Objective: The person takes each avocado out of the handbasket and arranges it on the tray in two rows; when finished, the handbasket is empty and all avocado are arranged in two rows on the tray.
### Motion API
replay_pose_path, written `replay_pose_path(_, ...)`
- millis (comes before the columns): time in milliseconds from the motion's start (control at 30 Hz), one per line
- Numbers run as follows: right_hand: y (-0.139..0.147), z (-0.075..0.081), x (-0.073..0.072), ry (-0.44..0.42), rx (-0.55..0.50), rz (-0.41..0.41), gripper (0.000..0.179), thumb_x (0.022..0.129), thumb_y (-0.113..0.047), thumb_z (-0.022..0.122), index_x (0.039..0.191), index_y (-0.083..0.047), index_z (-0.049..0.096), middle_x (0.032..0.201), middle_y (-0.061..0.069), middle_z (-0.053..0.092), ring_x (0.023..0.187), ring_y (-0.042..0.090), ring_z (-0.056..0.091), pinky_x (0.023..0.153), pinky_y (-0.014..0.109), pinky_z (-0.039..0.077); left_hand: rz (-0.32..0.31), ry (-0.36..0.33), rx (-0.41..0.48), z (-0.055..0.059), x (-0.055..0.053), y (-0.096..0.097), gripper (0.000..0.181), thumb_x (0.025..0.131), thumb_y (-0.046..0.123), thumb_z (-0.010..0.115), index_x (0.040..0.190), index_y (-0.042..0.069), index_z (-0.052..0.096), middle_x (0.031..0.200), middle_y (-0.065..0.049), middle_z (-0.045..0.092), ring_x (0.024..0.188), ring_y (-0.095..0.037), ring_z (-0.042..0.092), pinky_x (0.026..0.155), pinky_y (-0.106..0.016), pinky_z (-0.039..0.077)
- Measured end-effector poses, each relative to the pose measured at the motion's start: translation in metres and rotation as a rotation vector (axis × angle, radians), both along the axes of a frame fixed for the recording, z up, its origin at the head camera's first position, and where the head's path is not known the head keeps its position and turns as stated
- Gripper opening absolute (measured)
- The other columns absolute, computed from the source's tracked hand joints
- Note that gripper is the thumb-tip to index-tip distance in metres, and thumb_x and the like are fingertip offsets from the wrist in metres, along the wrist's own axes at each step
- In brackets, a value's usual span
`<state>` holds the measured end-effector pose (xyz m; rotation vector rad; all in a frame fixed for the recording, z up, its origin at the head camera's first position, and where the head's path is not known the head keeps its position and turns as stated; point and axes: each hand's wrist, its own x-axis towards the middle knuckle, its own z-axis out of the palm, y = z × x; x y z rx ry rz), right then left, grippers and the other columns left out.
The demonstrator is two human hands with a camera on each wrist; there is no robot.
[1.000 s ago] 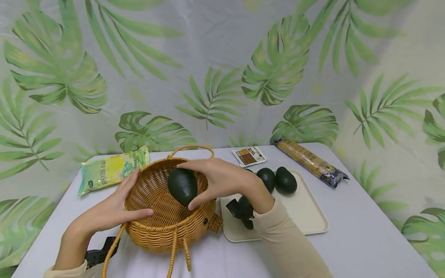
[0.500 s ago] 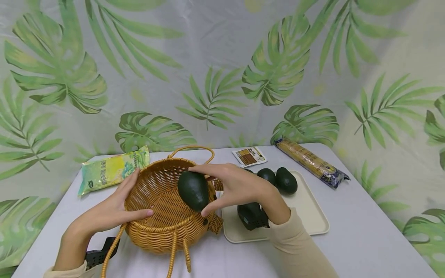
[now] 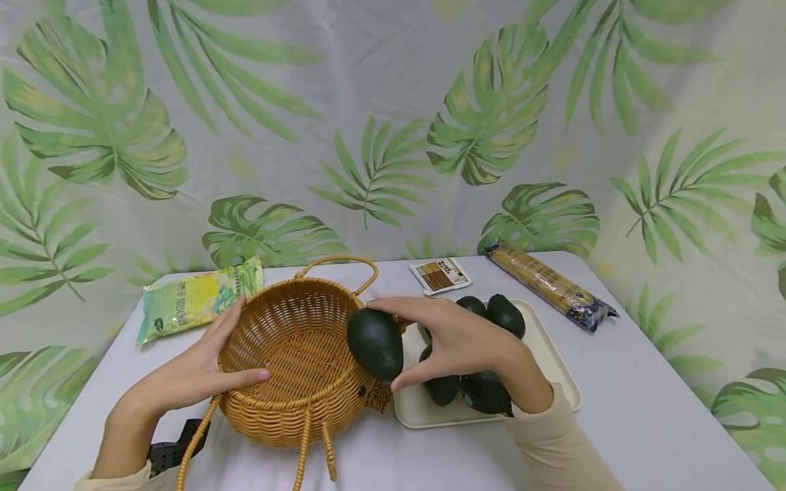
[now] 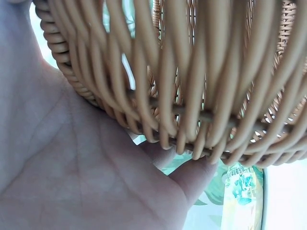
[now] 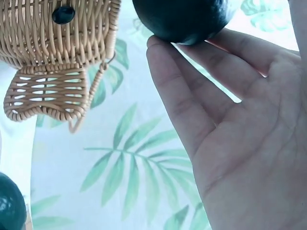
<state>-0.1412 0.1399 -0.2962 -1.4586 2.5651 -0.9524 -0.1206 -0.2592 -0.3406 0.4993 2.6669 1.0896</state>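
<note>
My left hand point(image 3: 175, 375) grips the left rim of a round wicker basket point(image 3: 288, 426), thumb inside and fingers along the outer side. In the left wrist view its palm point(image 4: 81, 172) lies against the woven wall. My right hand point(image 3: 467, 344) holds a dark green avocado point(image 3: 374, 344) between thumb and fingers, overlapping the basket's right rim in the head view. From the right wrist, fingertips meet the underside of the avocado point(image 5: 182, 19), beside the basket. The basket's woven floor shows. More avocados point(image 3: 506, 316) lie on a cream tray point(image 3: 555, 372), partly hidden by my right hand.
A green-yellow packet point(image 3: 199, 300) lies behind the basket on the left. At the back are a small brown-and-white packet point(image 3: 441, 275) and a long packet of noodles point(image 3: 546, 283). The basket's handle point(image 3: 338, 259) arches up at its far side; another hangs in front.
My right hand has moved right with the avocado, from over the basket's inside to its right rim above the tray's edge. My left hand and the basket stay put.
</note>
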Motion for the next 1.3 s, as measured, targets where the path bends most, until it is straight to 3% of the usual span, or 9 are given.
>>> replay_pose_path(367,0.025,0.002,0.015,0.064,-0.008,-0.008,0.097,0.08,-0.05,0.087,0.159,-0.018,0.041,0.153,-0.001,0.053,0.132,0.016,0.059,0.102,0.04,0.054,0.005,0.005,-0.003,0.001,0.003,0.0,0.122,0.089,0.045,0.079,0.164,0.032,-0.017,0.171,-0.021,-0.012,0.154,-0.056,-0.001,0.107,-0.083,0.019)
replay_pose_path(767,0.053,-0.004,0.026,0.099,0.084,-0.156,0.098,0.081,-0.055,0.083,0.161,-0.021,0.037,0.158,-0.002,0.048,0.139,0.02,0.053,0.105,0.045,0.052,0.005,-0.002,-0.001,0.0,0.001,0.0,0.121,0.09,0.045,0.078,0.164,0.03,-0.017,0.171,-0.021,-0.013,0.153,-0.056,-0.002,0.108,-0.083,0.018)
replay_pose_path(933,0.068,-0.009,0.031,0.064,0.115,-0.214,0.097,0.084,-0.053,0.081,0.163,-0.024,0.032,0.163,-0.001,0.042,0.144,0.024,0.048,0.107,0.051,0.049,0.01,-0.008,-0.003,0.001,0.002,0.0,0.121,0.09,0.045,0.078,0.164,0.03,-0.017,0.171,-0.021,-0.013,0.154,-0.055,-0.002,0.108,-0.082,0.018)
replay_pose_path(1167,0.091,-0.015,0.034,-0.009,0.077,-0.28,0.099,0.082,-0.05,0.084,0.163,-0.026,0.032,0.159,-0.005,0.046,0.134,0.015,0.057,0.102,0.038,0.054,0.005,-0.007,-0.005,0.001,0.001,0.0,0.122,0.09,0.043,0.078,0.164,0.026,-0.017,0.171,-0.022,-0.012,0.153,-0.057,-0.002,0.108,-0.082,0.018)
replay_pose_path(1300,0.102,-0.018,0.037,-0.007,0.066,-0.322,0.098,0.081,-0.048,0.085,0.162,-0.025,0.035,0.156,-0.001,0.049,0.128,0.015,0.061,0.099,0.035,0.056,0.002,-0.007,-0.007,0.001,0.0,0.0,0.122,0.09,0.042,0.078,0.165,0.023,-0.016,0.171,-0.023,-0.012,0.153,-0.057,-0.001,0.107,-0.082,0.019)
